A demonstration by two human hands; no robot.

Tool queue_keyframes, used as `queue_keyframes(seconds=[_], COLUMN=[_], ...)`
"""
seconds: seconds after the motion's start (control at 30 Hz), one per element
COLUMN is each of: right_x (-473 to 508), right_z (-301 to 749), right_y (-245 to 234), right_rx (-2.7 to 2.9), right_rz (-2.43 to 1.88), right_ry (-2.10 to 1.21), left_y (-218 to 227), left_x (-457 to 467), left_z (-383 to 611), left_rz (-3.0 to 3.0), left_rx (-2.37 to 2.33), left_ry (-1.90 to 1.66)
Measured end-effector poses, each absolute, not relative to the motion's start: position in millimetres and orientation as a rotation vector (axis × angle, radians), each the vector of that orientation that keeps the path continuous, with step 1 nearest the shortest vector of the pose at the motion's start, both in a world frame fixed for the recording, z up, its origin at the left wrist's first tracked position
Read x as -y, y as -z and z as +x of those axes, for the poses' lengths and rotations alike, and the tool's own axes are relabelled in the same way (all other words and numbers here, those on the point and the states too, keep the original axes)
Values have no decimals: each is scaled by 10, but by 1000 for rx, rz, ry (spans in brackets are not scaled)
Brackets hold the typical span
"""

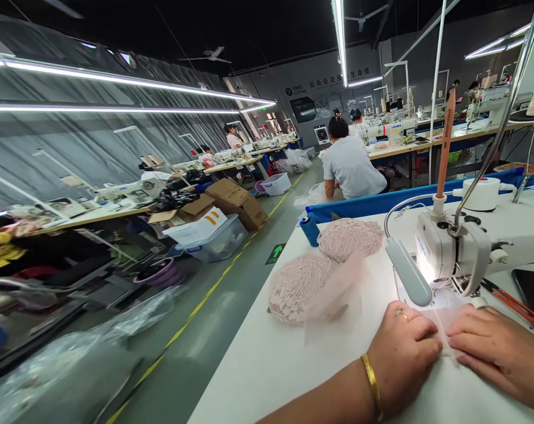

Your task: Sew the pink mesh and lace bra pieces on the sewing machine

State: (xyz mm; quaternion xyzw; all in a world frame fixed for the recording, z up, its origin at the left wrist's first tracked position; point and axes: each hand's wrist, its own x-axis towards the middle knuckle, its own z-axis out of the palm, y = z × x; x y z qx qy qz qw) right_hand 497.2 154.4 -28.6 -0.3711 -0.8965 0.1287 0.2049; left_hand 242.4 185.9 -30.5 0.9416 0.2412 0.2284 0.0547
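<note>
My left hand (pixel 402 350), with a gold bangle and a ring, lies on the white table (pixel 267 365) with its fingers curled, pinching a thin strip of pale pink fabric (pixel 446 335). My right hand (pixel 497 347) presses flat on the same fabric from the right, fingers together. Both hands sit just in front of the needle area of a white sewing machine (pixel 461 247), under its lit lamp (pixel 408 271). A pink lace piece (pixel 311 288) lies left of my hands, and another pink lace piece (pixel 350 238) lies behind it.
A blue thread spool (pixel 311 229) stands at the table's far left edge. Orange-handled scissors (pixel 514 303) lie right of the machine. A person in a light shirt (pixel 350 165) sits ahead. Boxes and bins (pixel 223 224) line the yellow-lined aisle on the left.
</note>
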Motion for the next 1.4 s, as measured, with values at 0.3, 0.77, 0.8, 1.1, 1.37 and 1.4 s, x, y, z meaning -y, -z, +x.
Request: queue_keyframes(seconds=[0.3,0.77,0.8,1.1,1.37,1.4], right_x=[-1546,-1173,-1127,-921,-414,-336], right_z=[4956,4611,4564,4339,4442,4408], right_y=[339,34,36,261,307,297], right_rx=[2481,1538,1466,1357,1626,1693], right_rz=[-1047,-1166,-1192,-1340,-1306,-1243], right_ry=[-373,-1139,-1164,-1046,-630,-584], left_y=[297,-78,-115,10,51,61], left_x=[-1887,-1559,-1452,-818,-608,-599], left_z=[2431,2268,2237,2246,2227,2226], left_rz=[2826,1326,1169,826,777,783], left_rx=[-797,-638,-633,-819,-813,-817], left_ry=[-584,-438,-450,-631,-856,-868])
